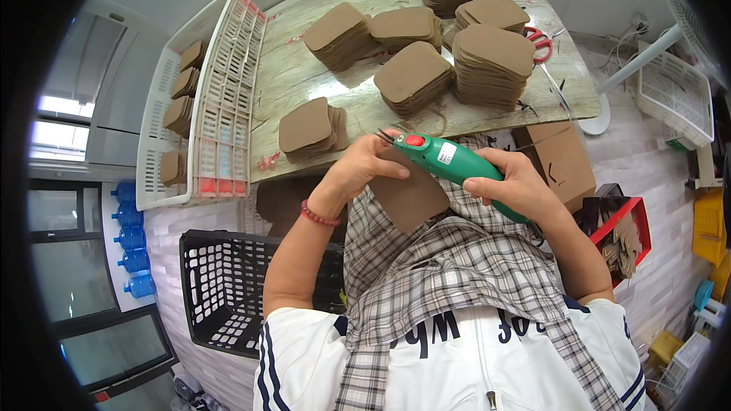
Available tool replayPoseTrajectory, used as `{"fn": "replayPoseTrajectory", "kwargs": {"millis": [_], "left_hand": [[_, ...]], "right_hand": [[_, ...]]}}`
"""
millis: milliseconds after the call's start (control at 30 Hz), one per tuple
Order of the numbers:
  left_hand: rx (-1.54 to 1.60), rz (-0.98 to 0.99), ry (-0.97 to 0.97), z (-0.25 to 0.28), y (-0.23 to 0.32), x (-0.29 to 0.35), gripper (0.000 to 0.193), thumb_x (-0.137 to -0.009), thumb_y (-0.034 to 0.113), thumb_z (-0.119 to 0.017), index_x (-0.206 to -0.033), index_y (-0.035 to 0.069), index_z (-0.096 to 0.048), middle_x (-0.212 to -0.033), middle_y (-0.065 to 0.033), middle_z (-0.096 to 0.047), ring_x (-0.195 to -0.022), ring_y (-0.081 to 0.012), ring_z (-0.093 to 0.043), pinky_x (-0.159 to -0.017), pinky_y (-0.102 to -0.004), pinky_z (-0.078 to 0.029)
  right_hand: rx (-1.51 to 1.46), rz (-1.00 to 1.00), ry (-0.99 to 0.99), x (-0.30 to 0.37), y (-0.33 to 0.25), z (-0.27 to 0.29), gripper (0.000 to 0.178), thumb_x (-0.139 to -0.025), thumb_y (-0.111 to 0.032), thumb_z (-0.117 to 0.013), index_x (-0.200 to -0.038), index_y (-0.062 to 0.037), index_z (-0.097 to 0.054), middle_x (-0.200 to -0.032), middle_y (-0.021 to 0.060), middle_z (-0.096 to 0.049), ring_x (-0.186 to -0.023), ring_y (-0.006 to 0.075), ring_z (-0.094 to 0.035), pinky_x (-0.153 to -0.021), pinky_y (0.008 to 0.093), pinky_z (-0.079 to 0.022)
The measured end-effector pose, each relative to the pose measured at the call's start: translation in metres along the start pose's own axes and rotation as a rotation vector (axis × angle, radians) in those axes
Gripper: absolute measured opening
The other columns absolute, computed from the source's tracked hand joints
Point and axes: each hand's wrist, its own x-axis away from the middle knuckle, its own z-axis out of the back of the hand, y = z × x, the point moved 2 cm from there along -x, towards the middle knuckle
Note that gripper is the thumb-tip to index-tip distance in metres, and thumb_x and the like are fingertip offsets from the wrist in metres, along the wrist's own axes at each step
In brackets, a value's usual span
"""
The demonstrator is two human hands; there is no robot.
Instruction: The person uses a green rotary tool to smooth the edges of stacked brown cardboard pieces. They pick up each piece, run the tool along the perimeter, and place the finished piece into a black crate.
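Shirt [445,369] nearest; left hand [356,169] pinches brown pad [411,199], right hand [516,183] wraps green tool [470,170]. Keep pad taut, left hand off prongs [387,137].

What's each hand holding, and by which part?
Right hand: green handheld tool, by the rear part of its body. Left hand: flat brown piece, by its upper-left edge.

The left hand [358,166] holds a flat brown piece [411,202] while the right hand [518,181] grips a green handheld tool [464,165], its pronged tip near the left hand's fingers [391,169], before a pale surface [293,80] bearing brown stacks [411,80] and red-handled scissors [540,46], a white crate [228,91] at its left.
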Motion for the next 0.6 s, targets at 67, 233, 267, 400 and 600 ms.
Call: {"fn": "replayPoseTrajectory", "kwargs": {"millis": [67,233,267,400,600], "left_hand": [[-0.079,-0.077,0.128,0.02,0.012,0.008,0.036,-0.074,-0.006,-0.068,-0.108,0.005,-0.061,-0.106,-0.0038,-0.061,-0.091,-0.0116,-0.06,-0.076,-0.0242,-0.05],[-0.127,-0.408,0.764,0.159,0.016,0.029,0.037,-0.083,0.003,-0.064,-0.118,-0.001,-0.054,-0.108,-0.0124,-0.063,-0.095,-0.0226,-0.062,-0.084,-0.0349,-0.052],[-0.336,-0.369,0.888,0.175,0.013,0.029,0.039,-0.082,0.004,-0.065,-0.12,-0.001,-0.053,-0.109,-0.0132,-0.063,-0.097,-0.0237,-0.062,-0.085,-0.036,-0.051],[-1.493,-0.558,1.151,0.116,0.029,-0.002,0.054,-0.078,0.018,-0.072,-0.126,0.003,-0.052,-0.127,-0.0191,-0.051,-0.122,-0.0326,-0.043,-0.103,-0.045,-0.032],[-1.517,-0.59,0.772,0.057,0.011,-0.108,0.06,-0.073,0.031,-0.076,-0.124,0.007,-0.056,-0.137,-0.0154,-0.045,-0.135,-0.036,-0.028,-0.11,-0.0488,-0.019]], "right_hand": [[0.055,0.003,0.085,0.002,0.005,0.001,0.035,-0.081,-0.02,-0.071,-0.105,0.0026,-0.061,-0.074,0.0024,-0.06,-0.06,0.007,-0.055,-0.056,0.0229,-0.046],[-0.007,-0.036,0.157,0.012,0.023,0.013,0.034,-0.081,-0.023,-0.072,-0.101,0.0018,-0.063,-0.072,0.002,-0.06,-0.06,0.0066,-0.054,-0.056,0.0221,-0.045],[-0.018,-0.026,0.158,0.011,0.025,0.013,0.032,-0.081,-0.023,-0.072,-0.1,0.0018,-0.063,-0.071,0.0019,-0.06,-0.06,0.0066,-0.054,-0.056,0.0222,-0.045],[0.008,-0.031,0.209,0.018,0.033,0.017,0.031,-0.082,-0.022,-0.071,-0.099,0.002,-0.063,-0.072,0.0014,-0.06,-0.06,0.0063,-0.054,-0.056,0.0219,-0.045],[-0.002,-0.009,0.265,0.023,0.036,0.016,0.032,-0.082,-0.02,-0.071,-0.103,0.0023,-0.062,-0.076,0.0024,-0.061,-0.061,0.0067,-0.055,-0.057,0.0221,-0.045]]}}
